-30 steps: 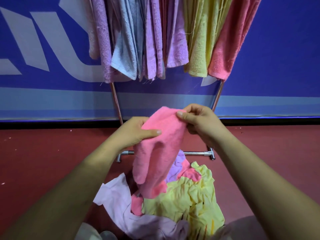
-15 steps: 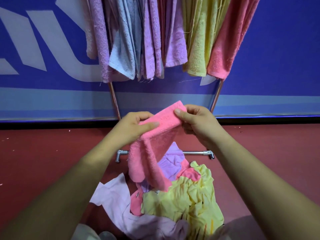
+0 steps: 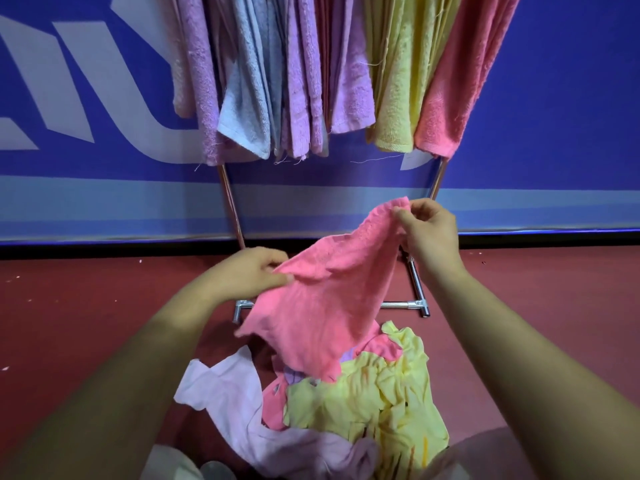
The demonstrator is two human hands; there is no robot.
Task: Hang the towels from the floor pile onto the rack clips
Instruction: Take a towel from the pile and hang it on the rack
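Pink towel: we log it lifted off the floor pile and stretched slantwise between both hands, its lower end trailing down to the heap.

Left hand: thumb and curled fingers pinch the towel's lower left edge. We judge this grip keeps the cloth taut.

Right hand: held higher, with curled fingertips nipping the top corner, probably the corner meant for a clip.

Floor pile: yellow, pink and lilac cloths lie crumpled on the red floor, just in front of the rack and within easy reach.

Rack: slanted copper-toned legs on a chrome base bar. Hung towels in lilac, blue, yellow and pink crowd together across its upper part.

Clips: above the frame edge, so we cannot see them. We reckon a free one must be found before this towel goes up.
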